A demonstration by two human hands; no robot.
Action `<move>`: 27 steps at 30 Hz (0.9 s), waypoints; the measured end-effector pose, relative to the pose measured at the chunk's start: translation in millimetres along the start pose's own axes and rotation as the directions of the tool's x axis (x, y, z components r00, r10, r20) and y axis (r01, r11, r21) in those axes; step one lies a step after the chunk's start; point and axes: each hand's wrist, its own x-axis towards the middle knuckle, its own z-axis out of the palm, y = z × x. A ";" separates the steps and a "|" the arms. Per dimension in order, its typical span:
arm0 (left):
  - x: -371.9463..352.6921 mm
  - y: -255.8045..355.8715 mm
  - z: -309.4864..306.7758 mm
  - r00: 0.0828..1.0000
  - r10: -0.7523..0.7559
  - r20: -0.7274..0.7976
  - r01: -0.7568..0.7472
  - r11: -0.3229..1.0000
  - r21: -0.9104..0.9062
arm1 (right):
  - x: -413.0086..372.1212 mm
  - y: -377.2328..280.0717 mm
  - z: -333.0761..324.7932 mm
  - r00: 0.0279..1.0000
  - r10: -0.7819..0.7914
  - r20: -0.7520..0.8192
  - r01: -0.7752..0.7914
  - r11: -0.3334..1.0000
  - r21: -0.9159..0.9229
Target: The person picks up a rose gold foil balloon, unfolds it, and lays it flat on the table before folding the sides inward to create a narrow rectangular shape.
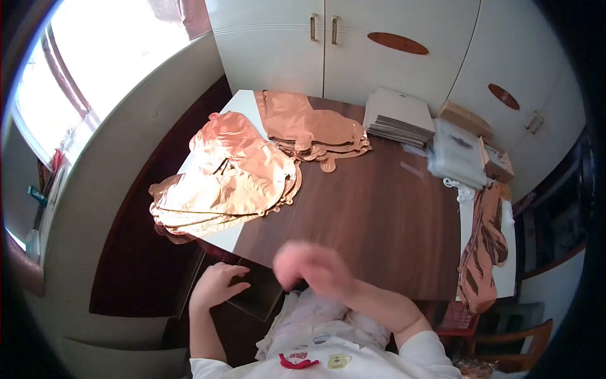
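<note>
My left hand (218, 284) hangs just off the table's front left corner, fingers bent and apart, holding nothing. Motion smears my right hand (310, 266) above the table's front edge, so its fingers do not show clearly. Closest to my left hand is a stack of flat, shiny rose-gold foil balloons (227, 170) on the left side of the table, bright with window light. Behind it lies a second stack of copper-coloured foil balloons (315, 126) with rounded outlines. Neither hand touches these stacks.
The brown wooden tabletop (372, 215) has white edges. At the back right are a stack of white cards (399, 114), clear plastic bags (457, 151) and small cardboard boxes (497, 161). More copper foil (483, 252) drapes over the right edge. White cabinets (391, 44) stand behind.
</note>
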 end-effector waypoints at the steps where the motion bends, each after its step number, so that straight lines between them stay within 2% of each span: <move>1: 0.2 -2.5 -3.6 0.996 0.084 0.001 -0.084 0.994 0.070 | -2.9 -18.6 0.8 0.966 -0.195 0.171 0.189 0.981 0.048; 2: 3.7 -6.3 -3.1 0.983 0.133 -0.124 -0.128 0.991 0.045 | -5.8 -37.1 1.6 0.866 -0.376 0.330 0.342 0.926 0.157; 3: 12.3 1.4 -12.2 0.987 0.096 -0.126 -0.093 0.995 0.032 | -10.4 -60.5 11.1 0.835 -0.425 0.349 0.372 0.904 0.211; 4: 22.7 7.2 -15.4 0.982 0.089 -0.167 -0.066 0.987 0.144 | -14.9 -84.1 20.5 0.801 -0.473 0.368 0.397 0.878 0.265; 5: 34.0 14.2 -17.9 0.974 0.090 -0.209 -0.035 0.966 0.255 | -15.2 -101.7 29.7 0.808 -0.468 0.358 0.383 0.879 0.285; 7: 65.5 19.6 -16.5 0.963 0.135 -0.232 -0.054 0.945 0.323 | -11.2 -129.4 45.0 0.803 -0.490 0.340 0.410 0.868 0.281; 10: 110.2 2.8 -4.2 0.919 0.334 -0.208 -0.230 0.886 0.403 | -12.9 -145.9 51.0 0.801 -0.509 0.316 0.449 0.859 0.245; 13: 133.8 -10.3 -1.0 0.877 0.448 -0.172 -0.315 0.807 0.499 | -20.0 -156.2 53.2 0.814 -0.514 0.270 0.459 0.854 0.244; 14: 139.5 -13.4 -3.1 0.952 0.294 -0.087 -0.233 0.880 0.415 | -22.5 -158.7 53.6 0.817 -0.519 0.252 0.463 0.851 0.248; 15: 141.2 -13.5 -3.7 0.959 0.272 -0.083 -0.218 0.892 0.396 | -25.0 -160.2 52.9 0.819 -0.523 0.238 0.466 0.847 0.255; 19: 143.4 -12.1 -9.4 0.977 0.210 -0.026 -0.186 0.910 0.370 | -28.6 -165.5 44.2 0.834 -0.488 0.259 0.377 0.846 0.377; 20: 143.5 -11.4 -11.2 0.979 0.204 -0.002 -0.188 0.908 0.374 | -30.9 -167.2 41.9 0.850 -0.453 0.269 0.316 0.846 0.429; 22: 143.7 -13.2 -12.2 0.966 0.259 0.006 -0.241 0.887 0.394 | -35.9 -170.5 37.2 0.874 -0.385 0.297 0.187 0.830 0.525; 25: 146.3 -16.1 -9.3 0.944 0.329 0.005 -0.293 0.832 0.471 | -40.4 -174.3 41.0 0.944 -0.273 0.188 0.073 0.724 0.686; 27: 148.7 -23.3 -2.6 0.912 0.410 -0.021 -0.334 0.770 0.543 | -41.7 -176.1 39.1 0.958 -0.220 0.187 0.004 0.657 0.754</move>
